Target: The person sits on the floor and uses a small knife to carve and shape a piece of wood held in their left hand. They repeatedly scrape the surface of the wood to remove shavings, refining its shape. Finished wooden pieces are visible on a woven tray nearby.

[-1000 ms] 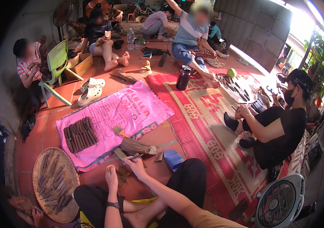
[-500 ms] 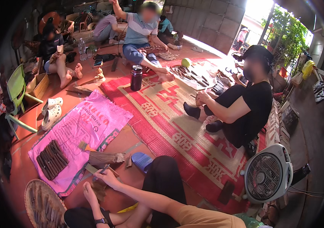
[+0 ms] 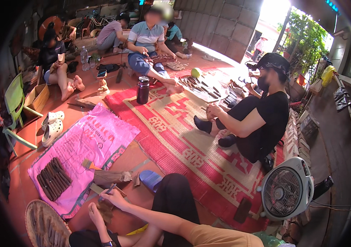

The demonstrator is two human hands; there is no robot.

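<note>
My right hand (image 3: 114, 199) is closed around a slim dark tool (image 3: 111, 189), whose exact kind I cannot make out. Under and beside it lies a flat greyish-green piece (image 3: 97, 188) near a brown block edge. My left hand (image 3: 96, 215) is low and to the left, close to a brown cloth-like piece (image 3: 105, 210) on the floor; its fingers are too unclear to read. Beyond my hands are a flat-bristled brush (image 3: 88, 164) with an orange handle and a brown wrapped bundle (image 3: 111, 177). A blue slipper (image 3: 150, 180) lies beside my bent knee.
Dark sticks (image 3: 54, 178) lie in rows on a pink sack (image 3: 81, 142). A woven basket (image 3: 30, 214) with more sticks sits at lower left. A fan (image 3: 284, 190) and a mallet (image 3: 242, 210) are at right. Several people sit around the red mat (image 3: 171, 140).
The seated person in the striped shirt has lowered a raised arm. My right hand has shifted slightly, still holding the slim tool. The whole view has moved a little.
</note>
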